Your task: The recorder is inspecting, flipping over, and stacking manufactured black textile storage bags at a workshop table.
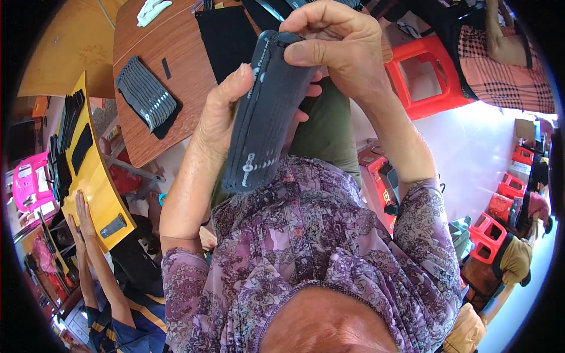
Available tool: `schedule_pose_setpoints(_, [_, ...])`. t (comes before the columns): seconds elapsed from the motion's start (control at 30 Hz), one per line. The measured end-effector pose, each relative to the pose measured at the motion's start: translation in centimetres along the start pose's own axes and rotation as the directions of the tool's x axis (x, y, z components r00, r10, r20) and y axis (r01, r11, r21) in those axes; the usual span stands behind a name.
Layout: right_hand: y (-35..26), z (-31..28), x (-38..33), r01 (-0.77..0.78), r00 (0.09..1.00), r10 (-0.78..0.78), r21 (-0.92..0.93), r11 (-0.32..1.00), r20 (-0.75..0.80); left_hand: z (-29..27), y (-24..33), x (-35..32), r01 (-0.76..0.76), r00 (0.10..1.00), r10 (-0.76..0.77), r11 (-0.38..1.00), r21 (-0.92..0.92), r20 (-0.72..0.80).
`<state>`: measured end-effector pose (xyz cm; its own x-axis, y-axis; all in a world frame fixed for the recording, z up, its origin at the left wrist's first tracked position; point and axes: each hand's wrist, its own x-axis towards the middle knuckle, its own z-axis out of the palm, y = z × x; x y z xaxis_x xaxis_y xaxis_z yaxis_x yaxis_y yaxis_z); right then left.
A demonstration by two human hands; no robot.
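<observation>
We are observing both hands raised in front of the chest, holding a stack of dark grey socks (265, 112). The left hand (220, 115) is cupping the stack from the side, thumb pressing its edge, its grip closed on the socks. The right hand (332, 44) is pinching the top of the stack, thumb flat on the front. A second fanned row of socks (144, 94) is lying on the brown surface (170, 41), well apart. A white cloth (152, 10) is resting at its far edge, apparently crumpled. Another person's hands (79, 220) are touching a yellow board (97, 188) at left.
</observation>
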<state>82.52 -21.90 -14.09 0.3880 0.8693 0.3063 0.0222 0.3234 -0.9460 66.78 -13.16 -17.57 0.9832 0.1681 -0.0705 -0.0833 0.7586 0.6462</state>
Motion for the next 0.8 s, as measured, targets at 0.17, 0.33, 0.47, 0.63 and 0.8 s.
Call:
schedule_pose_setpoints(0.17, [1.3,-0.4,1.8,0.494,0.836,-0.484,0.030,0.869,0.259,0.6,0.2,0.0,0.036,0.993,-0.041,0.998,-0.050,-0.109])
schedule_pose_setpoints(0.33, [2.0,0.6,0.6,0.131,0.989,-0.140,-0.143,0.981,-0.054,1.4,0.8,-0.2,0.068,0.961,-0.064,0.998,0.004,-0.270])
schedule_pose_setpoints(0.47, [2.9,0.8,0.4,0.318,0.934,-0.355,-0.355,0.879,-0.043,0.9,1.0,-0.7,0.005,0.906,0.172,0.909,0.416,-0.387])
schedule_pose_setpoints(0.63, [2.4,0.4,-0.2,0.102,0.994,-0.093,-0.192,0.976,0.058,1.1,0.7,-1.3,-0.183,0.865,0.315,0.922,0.340,-0.391])
schedule_pose_setpoints(0.8, [1.7,0.8,-0.8,0.285,0.958,-0.259,-0.452,0.845,0.120,1.7,0.5,-2.4,-0.217,0.820,0.445,0.824,0.523,-0.361])
